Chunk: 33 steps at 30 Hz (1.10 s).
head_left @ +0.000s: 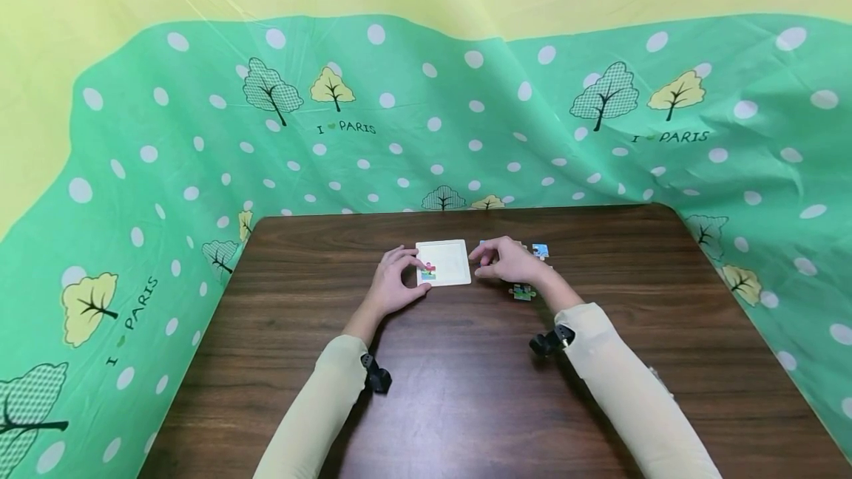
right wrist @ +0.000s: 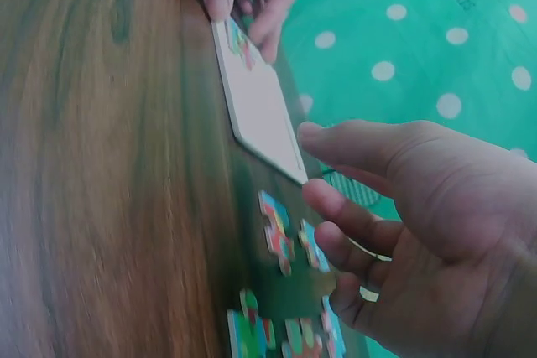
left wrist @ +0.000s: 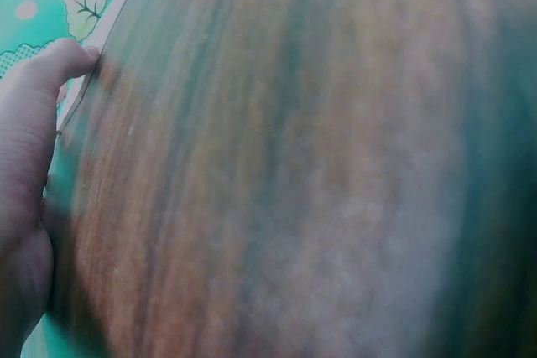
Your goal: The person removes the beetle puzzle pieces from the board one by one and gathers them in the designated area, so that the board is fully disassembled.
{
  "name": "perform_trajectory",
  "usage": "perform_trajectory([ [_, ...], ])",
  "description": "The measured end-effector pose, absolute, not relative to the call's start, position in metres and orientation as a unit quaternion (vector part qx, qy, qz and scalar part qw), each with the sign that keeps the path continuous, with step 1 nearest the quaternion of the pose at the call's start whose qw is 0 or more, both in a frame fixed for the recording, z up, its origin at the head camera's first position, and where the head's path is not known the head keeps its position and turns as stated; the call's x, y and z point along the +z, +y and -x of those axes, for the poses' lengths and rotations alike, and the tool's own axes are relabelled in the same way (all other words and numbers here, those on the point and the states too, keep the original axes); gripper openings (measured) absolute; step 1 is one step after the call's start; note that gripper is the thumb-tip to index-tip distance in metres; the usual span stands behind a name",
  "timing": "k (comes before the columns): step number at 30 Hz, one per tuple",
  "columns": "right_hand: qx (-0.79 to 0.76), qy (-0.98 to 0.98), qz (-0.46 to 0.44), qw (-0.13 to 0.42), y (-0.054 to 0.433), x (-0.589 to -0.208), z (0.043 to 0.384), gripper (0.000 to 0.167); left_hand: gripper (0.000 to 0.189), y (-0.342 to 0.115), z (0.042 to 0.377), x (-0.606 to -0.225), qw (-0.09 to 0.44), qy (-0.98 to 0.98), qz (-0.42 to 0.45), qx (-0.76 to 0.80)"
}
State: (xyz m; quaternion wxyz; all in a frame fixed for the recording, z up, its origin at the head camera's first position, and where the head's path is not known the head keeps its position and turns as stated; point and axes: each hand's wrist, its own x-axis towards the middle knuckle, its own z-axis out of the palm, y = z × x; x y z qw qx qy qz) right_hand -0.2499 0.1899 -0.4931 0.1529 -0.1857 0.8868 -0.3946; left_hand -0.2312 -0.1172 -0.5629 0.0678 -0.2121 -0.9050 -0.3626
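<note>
A white puzzle tray point(head_left: 447, 263) lies on the table with a small colourful puzzle piece point(head_left: 429, 272) in its near left corner. My left hand point(head_left: 393, 283) grips the tray at that corner, thumb on the near edge and index finger reaching over the piece. Just right of the tray, my right hand point(head_left: 509, 261) hovers with loosely bent fingers and nothing between thumb and fingertips. Beneath and beside it are several loose jigsaw pieces point(right wrist: 277, 232), partly hidden by the hand in the head view. In the left wrist view only part of the left hand point(left wrist: 33, 140) shows.
One blue puzzle piece point(head_left: 541, 250) lies beyond the right wrist, and a green one point(head_left: 522, 292) sits nearer. The brown wooden table point(head_left: 439, 390) stretches toward me. A green dotted cloth point(head_left: 413, 124) hangs behind the table and along its sides.
</note>
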Motion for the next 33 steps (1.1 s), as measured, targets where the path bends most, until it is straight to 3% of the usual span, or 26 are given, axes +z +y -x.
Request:
perform_trajectory([
  [12, -0.390, 0.886, 0.211, 0.139, 0.155, -0.495, 0.246, 0.033, 0.065, -0.118, 0.232, -0.564, 0.065, -0.907, 0.207, -0.360],
  [33, -0.369, 0.896, 0.239, 0.067, 0.109, -0.512, 0.250, 0.039, 0.069, -0.119, 0.233, -0.565, 0.078, -0.906, 0.219, -0.354],
])
